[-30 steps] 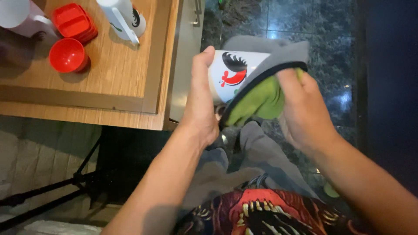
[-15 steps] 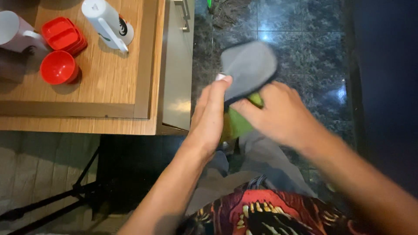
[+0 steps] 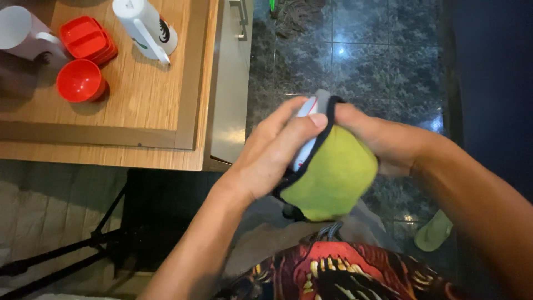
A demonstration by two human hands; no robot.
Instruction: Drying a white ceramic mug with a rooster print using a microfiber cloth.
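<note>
I had the left hand (image 3: 272, 153) and right hand (image 3: 383, 141) both clamped on the cap (image 3: 333, 178), green lining out, above my lap at the desk's (image 3: 139, 111) four o'clock; a loosened pinch could have dropped it to the floor (image 3: 366, 50).

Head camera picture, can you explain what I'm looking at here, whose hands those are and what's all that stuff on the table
The picture comes from a camera worn on a person's head, looking down, so both bare hands are that person's own. The left hand and the right hand together grip a soft pouch-like cloth item, yellow-green with dark edging and a white part between the fingers. Below are the person's lap and a patterned red shirt. To the left stands a wooden table holding a red round cup, a stack of red square containers, a white mug and a white bottle lying on its side. The floor is dark glossy tile.
</note>
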